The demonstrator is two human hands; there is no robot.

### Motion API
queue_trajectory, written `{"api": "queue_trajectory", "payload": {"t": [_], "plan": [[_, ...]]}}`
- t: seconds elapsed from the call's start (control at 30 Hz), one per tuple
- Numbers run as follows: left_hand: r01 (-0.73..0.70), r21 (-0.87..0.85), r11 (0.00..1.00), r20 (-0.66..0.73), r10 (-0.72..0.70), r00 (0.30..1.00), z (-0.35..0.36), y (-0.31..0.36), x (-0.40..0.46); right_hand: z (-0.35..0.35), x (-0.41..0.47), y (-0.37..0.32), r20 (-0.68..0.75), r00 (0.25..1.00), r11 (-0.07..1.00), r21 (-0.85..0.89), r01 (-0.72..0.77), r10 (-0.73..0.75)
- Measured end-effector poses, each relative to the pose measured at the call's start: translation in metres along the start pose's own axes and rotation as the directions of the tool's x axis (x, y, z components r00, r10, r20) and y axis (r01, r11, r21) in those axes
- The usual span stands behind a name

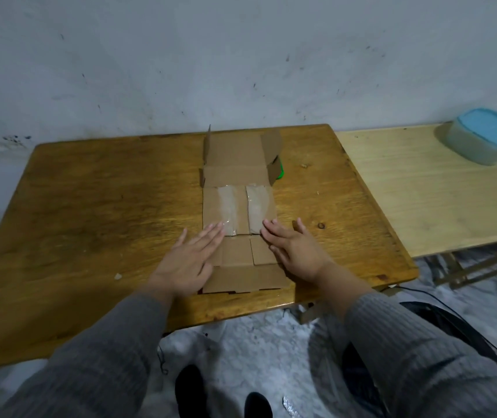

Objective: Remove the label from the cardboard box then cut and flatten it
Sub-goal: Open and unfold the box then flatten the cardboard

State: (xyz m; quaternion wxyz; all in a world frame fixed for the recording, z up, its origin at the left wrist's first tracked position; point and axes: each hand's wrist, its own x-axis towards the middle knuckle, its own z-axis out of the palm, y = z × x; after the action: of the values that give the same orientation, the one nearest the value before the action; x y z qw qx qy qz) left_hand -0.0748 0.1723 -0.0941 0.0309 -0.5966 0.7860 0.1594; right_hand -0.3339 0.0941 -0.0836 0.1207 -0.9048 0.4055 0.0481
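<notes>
The person's left hand (191, 254) lies flat with fingers straight and spread, pressing on the left edge of the opened-out brown cardboard box (239, 218). The right hand (294, 245) lies flat the same way, fingers straight, on the box's right edge. The box is spread along the middle of the dark varnished wooden table (90, 206), with two strips of clear tape (242, 209) across its centre panel and its far flaps partly raised. A green object (280, 171) peeks out behind the right flap. On the adjoining pale wooden table (422, 191) sits a translucent plastic container with a blue lid (487, 135).
</notes>
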Motion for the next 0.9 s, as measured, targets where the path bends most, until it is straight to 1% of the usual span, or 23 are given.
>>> {"api": "queue_trajectory", "payload": {"t": [0.1, 0.17, 0.27, 0.33, 0.4, 0.43, 0.5, 0.53, 0.57, 0.6, 0.63, 0.67, 0.77, 0.8, 0.87, 0.9], "plan": [[-0.121, 0.084, 0.989, 0.067, 0.116, 0.991, -0.002, -0.013, -0.010, 0.006, -0.008, 0.000, -0.052, 0.998, 0.996, -0.078, 0.038, -0.043], [-0.147, 0.166, 0.975, 0.096, 0.133, 0.987, -0.005, -0.016, -0.013, 0.007, -0.010, -0.001, -0.047, 0.998, 0.993, -0.109, 0.042, -0.047], [-0.148, 0.266, 0.953, 0.119, 0.120, 0.986, -0.009, -0.015, -0.015, 0.004, -0.011, 0.001, 0.011, 0.999, 0.989, -0.142, 0.036, -0.035], [-0.118, 0.308, 0.944, 0.111, 0.087, 0.990, -0.009, -0.009, -0.016, -0.001, -0.010, 0.002, 0.045, 0.999, 0.985, -0.172, 0.027, -0.020], [-0.054, 0.331, 0.942, 0.088, 0.026, 0.996, -0.007, -0.001, -0.016, -0.009, -0.005, 0.003, 0.056, 0.998, 0.985, -0.171, -0.015, 0.025], [-0.015, 0.330, 0.944, 0.067, -0.007, 0.998, -0.005, 0.005, -0.016, -0.014, -0.002, 0.003, 0.048, 0.997, 0.990, -0.129, -0.057, 0.064], [0.075, 0.295, 0.953, 0.013, -0.082, 0.997, -0.001, 0.019, -0.015, -0.020, 0.004, 0.007, 0.013, 0.985, 0.984, 0.041, -0.171, 0.170], [0.128, 0.264, 0.956, -0.016, -0.129, 0.992, 0.001, 0.027, -0.014, -0.020, 0.006, 0.009, -0.011, 0.970, 0.955, 0.181, -0.236, 0.241], [0.185, 0.237, 0.954, -0.040, -0.181, 0.983, 0.003, 0.035, -0.012, -0.020, 0.005, 0.011, -0.030, 0.942, 0.880, 0.369, -0.299, 0.333], [0.242, 0.217, 0.946, -0.055, -0.236, 0.970, 0.005, 0.043, -0.011, -0.021, 0.003, 0.011, -0.029, 0.904, 0.757, 0.558, -0.340, 0.428], [0.296, 0.198, 0.935, -0.058, -0.290, 0.955, 0.005, 0.051, -0.008, -0.021, 0.001, 0.010, -0.023, 0.863, 0.631, 0.692, -0.351, 0.505], [0.345, 0.178, 0.922, -0.053, -0.341, 0.939, 0.005, 0.060, -0.004, -0.024, 0.000, 0.008, -0.025, 0.829, 0.554, 0.755, -0.351, 0.559], [0.460, 0.116, 0.880, -0.026, -0.461, 0.887, 0.001, 0.085, 0.011, -0.030, -0.001, -0.004, -0.014, 0.737, 0.431, 0.819, -0.380, 0.676], [0.485, 0.088, 0.870, -0.008, -0.487, 0.874, -0.002, 0.094, 0.016, -0.031, -0.001, -0.009, 0.027, 0.717, 0.371, 0.842, -0.391, 0.696], [0.517, 0.018, 0.856, 0.043, -0.517, 0.855, -0.006, 0.112, 0.027, -0.033, 0.000, -0.020, 0.124, 0.708, 0.261, 0.874, -0.410, 0.695], [0.516, -0.014, 0.857, 0.068, -0.514, 0.855, -0.007, 0.120, 0.031, -0.032, 0.001, -0.025, 0.145, 0.708, 0.242, 0.876, -0.416, 0.691]]}}
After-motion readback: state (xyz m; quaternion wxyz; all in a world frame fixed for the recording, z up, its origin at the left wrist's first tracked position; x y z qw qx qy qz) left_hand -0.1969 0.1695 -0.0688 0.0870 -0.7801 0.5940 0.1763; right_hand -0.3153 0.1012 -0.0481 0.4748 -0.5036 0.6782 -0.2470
